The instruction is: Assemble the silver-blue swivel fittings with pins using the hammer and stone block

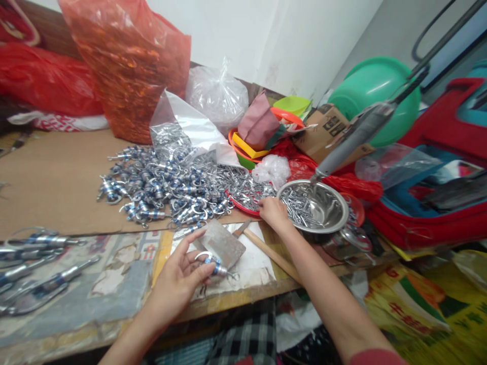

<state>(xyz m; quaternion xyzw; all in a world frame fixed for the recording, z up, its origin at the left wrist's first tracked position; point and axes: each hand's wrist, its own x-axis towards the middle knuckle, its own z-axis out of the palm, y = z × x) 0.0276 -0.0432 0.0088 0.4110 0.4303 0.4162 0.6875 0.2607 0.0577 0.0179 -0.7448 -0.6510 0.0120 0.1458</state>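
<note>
My left hand (181, 276) grips a small silver clasp with a blue band (213, 264) just above the workbench's front edge, fingers curled round it. My right hand (274, 212) reaches forward with its fingers bent down, at the rim of a steel bowl (335, 223) full of small metal pins and beside a red tray (243, 204) of silver parts. What its fingertips pinch is hidden. A large heap of the same blue-and-silver clasps (160, 190) lies on brown cardboard behind my left hand.
A flat metal block (224, 242) and a wooden-handled tool (271, 253) lie between my hands. More clasps (34, 268) sit at the left edge. Plastic bags, coloured trays, a cardboard box, a green basin (375, 86) and red crates crowd the back and right.
</note>
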